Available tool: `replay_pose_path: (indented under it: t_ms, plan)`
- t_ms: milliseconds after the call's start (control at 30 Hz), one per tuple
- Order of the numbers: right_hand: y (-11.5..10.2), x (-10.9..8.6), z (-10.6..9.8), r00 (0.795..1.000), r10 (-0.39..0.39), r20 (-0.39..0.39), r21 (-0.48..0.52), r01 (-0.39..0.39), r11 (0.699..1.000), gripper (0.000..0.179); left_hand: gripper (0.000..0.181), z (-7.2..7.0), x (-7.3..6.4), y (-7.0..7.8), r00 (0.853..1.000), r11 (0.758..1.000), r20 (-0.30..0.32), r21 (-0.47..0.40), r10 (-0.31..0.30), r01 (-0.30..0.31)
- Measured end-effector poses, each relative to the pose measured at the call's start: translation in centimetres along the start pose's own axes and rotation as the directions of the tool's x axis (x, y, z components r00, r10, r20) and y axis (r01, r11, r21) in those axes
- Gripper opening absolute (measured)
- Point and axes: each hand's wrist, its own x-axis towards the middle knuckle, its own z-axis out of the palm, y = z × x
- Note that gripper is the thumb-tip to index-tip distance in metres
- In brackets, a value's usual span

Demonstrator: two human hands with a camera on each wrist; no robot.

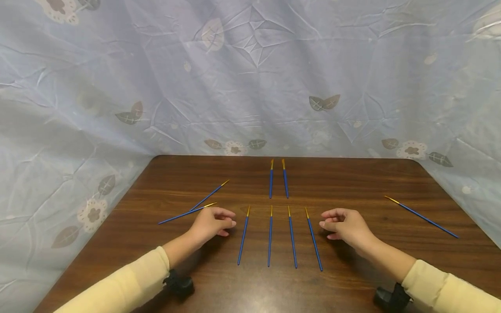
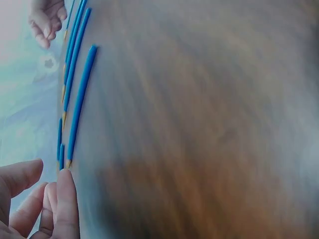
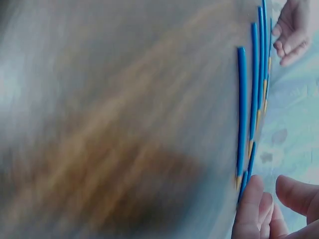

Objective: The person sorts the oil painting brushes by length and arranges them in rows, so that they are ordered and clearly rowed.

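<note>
Several slim paintbrushes with blue handles and yellow tips stand out in the head view, spread in a row, the leftmost brush (image 1: pixel 243 237) and the rightmost brush (image 1: pixel 314 240) at its ends. Just left of the row is my left hand (image 1: pixel 212 224), its fingers loosely bent with nothing between them. On the other side my right hand (image 1: pixel 348 227) hovers over the table in the same loose pose, also holding nothing. The left wrist view has the nearest brush (image 2: pixel 82 102) beyond the fingertips; the right wrist view has another brush (image 3: pixel 242 109) likewise.
Two flatter-tipped brushes, one (image 1: pixel 271 182) beside the other (image 1: pixel 285 183), lie farther back. At left, one brush (image 1: pixel 207 196) meets a second (image 1: pixel 182 214) at an angle. A single brush (image 1: pixel 424 217) lies far right. A patterned curtain (image 1: pixel 254 87) hangs behind the brown table (image 1: pixel 254 291).
</note>
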Motion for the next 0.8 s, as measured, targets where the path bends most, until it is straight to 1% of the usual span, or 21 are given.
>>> replay_pose_path:
  t_ms: [133, 233, 400, 567, 667, 800]
  plan:
    - [0.1, 0.1, -0.9, 1.0, -0.013, 0.001, -0.014, 0.013, 1.0, 0.037, 0.027, -1.5, -0.1, 0.1, 0.999, 1.0, -0.04, 0.009, -0.012, 0.012]
    - [0.2, 0.3, -1.6, 0.999, -0.032, 0.003, -0.027, 0.032, 0.999, 0.04, 0.027, -2.6, -0.3, 0.1, 0.998, 1.0, -0.059, 0.028, -0.009, 0.01]
    - [0.5, 0.6, -3.2, 0.998, -0.065, 0.006, -0.049, 0.065, 0.997, 0.045, 0.03, -4.3, -0.3, -0.5, 0.997, 0.998, -0.071, 0.054, 0.027, -0.023]
    - [1.0, 0.7, -4.8, 0.994, -0.112, 0.013, -0.113, 0.113, 0.987, 0.048, 0.031, -6.1, -0.2, -1.0, 0.994, 0.994, -0.083, 0.089, 0.065, -0.058]
    - [1.3, 0.6, -5.8, 0.991, -0.132, 0.009, -0.16, 0.132, 0.978, 0.049, 0.032, -7.3, -0.3, -1.2, 0.993, 0.991, -0.095, 0.117, 0.075, -0.064]
    - [1.6, 0.5, -7.4, 0.99, -0.142, -0.017, -0.251, 0.134, 0.959, 0.051, 0.035, -8.9, -0.3, -1.3, 0.991, 0.983, -0.099, 0.167, 0.087, -0.07]
